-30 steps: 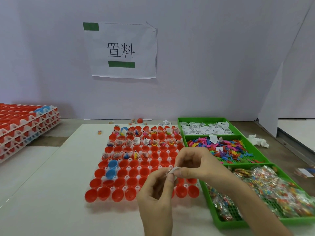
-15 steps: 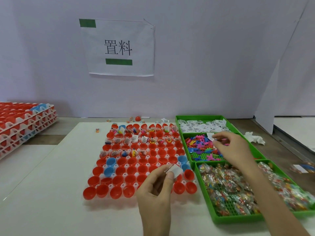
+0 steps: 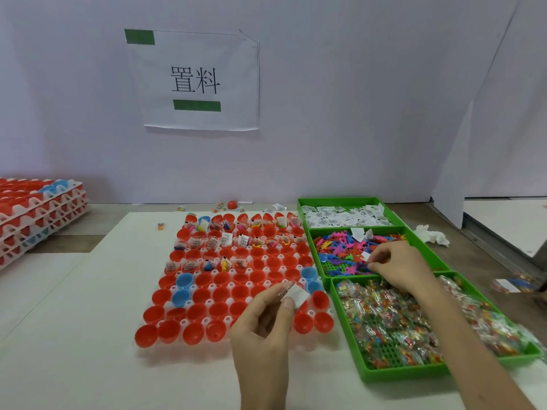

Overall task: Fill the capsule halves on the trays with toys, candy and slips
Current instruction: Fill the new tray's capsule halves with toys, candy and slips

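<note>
We see the left hand (image 3: 263, 327) pinching a white slip (image 3: 297, 295) above the tray's near rows. The right hand (image 3: 396, 264) pinches a toy (image 3: 363, 266) in the green bin (image 3: 331, 228). Empty capsule halves (image 3: 204, 279) lie leftward, nearer the left hand.

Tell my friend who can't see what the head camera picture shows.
The left hand pinches a white slip above rows of red and blue capsule halves, some already filled. The right hand reaches into a pile of colourful toys beside them.
</note>
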A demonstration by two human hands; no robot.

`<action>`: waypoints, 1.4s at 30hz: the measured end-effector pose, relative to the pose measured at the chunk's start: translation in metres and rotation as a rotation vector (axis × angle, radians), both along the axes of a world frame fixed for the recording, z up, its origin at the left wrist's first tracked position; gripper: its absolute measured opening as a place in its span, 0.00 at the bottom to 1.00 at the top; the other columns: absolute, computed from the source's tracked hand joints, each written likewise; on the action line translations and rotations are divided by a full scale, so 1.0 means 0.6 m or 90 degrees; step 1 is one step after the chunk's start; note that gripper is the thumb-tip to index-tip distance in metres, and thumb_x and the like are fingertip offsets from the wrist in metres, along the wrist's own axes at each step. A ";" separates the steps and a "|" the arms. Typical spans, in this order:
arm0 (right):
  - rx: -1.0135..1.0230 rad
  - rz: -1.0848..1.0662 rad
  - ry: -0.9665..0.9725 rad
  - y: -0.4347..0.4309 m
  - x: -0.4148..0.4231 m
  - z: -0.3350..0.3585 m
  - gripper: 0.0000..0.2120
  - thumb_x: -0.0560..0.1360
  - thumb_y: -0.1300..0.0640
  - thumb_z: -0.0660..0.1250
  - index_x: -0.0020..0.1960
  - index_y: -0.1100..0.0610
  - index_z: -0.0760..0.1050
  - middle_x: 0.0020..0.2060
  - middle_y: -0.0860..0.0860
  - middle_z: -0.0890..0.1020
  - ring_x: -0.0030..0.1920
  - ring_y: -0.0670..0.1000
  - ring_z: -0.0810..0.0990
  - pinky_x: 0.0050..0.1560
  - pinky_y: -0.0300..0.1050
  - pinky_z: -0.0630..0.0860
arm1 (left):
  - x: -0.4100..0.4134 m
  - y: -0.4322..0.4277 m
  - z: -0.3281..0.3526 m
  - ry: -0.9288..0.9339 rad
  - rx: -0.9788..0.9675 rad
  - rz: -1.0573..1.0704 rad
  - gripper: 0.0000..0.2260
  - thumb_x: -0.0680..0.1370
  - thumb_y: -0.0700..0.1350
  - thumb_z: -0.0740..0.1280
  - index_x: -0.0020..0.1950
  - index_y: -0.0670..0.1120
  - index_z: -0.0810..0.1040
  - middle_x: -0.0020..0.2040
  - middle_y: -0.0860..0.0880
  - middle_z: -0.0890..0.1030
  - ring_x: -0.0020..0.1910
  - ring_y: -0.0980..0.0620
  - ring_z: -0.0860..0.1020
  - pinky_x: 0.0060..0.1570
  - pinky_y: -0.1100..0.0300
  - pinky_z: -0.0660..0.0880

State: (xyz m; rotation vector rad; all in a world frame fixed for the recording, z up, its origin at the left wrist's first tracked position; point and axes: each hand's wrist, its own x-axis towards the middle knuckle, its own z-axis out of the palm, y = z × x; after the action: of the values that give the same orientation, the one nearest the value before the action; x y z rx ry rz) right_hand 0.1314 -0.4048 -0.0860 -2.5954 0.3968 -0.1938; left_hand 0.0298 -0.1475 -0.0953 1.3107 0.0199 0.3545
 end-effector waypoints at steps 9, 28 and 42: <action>0.133 0.007 -0.117 0.003 -0.010 0.012 0.11 0.74 0.64 0.74 0.41 0.49 0.82 0.41 0.48 0.84 0.44 0.46 0.81 0.41 0.41 0.74 | 0.002 0.001 -0.006 0.013 -0.013 -0.010 0.16 0.75 0.32 0.71 0.47 0.54 0.86 0.44 0.51 0.87 0.44 0.52 0.85 0.44 0.64 0.82; 0.231 0.029 -0.186 0.011 -0.023 0.028 0.09 0.72 0.64 0.75 0.43 0.49 0.83 0.37 0.46 0.85 0.39 0.42 0.82 0.44 0.41 0.74 | 0.002 -0.001 0.000 0.024 -0.034 0.000 0.22 0.75 0.34 0.71 0.43 0.64 0.86 0.43 0.53 0.87 0.43 0.54 0.85 0.40 0.67 0.80; 0.367 0.042 -0.232 0.008 -0.022 0.032 0.17 0.69 0.73 0.74 0.45 0.52 0.83 0.40 0.53 0.83 0.38 0.45 0.82 0.36 0.33 0.77 | 0.001 0.001 -0.002 0.020 -0.042 -0.008 0.20 0.75 0.34 0.71 0.43 0.62 0.87 0.43 0.52 0.87 0.43 0.54 0.85 0.38 0.68 0.79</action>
State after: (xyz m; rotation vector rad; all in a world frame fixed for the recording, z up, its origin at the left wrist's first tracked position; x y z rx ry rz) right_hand 0.1183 -0.4001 -0.0669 -1.9526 0.1952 -0.4477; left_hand 0.0305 -0.1467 -0.0964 1.2507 0.0490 0.3194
